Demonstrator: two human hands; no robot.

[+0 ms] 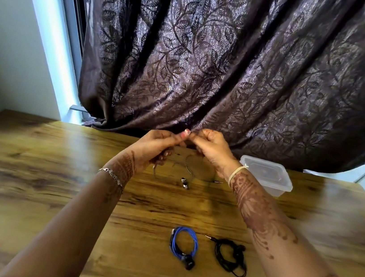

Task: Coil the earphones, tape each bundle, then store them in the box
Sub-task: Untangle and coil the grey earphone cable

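Left hand [159,145] and right hand [210,147] pinch grey earphones [191,175]

The cable of the grey earphones [185,183] blurs out between the left hand [152,148] and right hand [211,149]. At two o'clock, the right wrist partly hides the box [275,189].

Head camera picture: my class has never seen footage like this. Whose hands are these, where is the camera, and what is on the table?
There is no machine here. A person wears the camera on their head, so you look down their arms at their hands. The left hand and right hand meet above the table, pinching the thin cable of grey earphones, whose loop, earbuds and plug reach down to the wooden table. Nearer the person lie two coiled sets, blue earphones and black earphones. A clear plastic box stands at the right, before a dark curtain.
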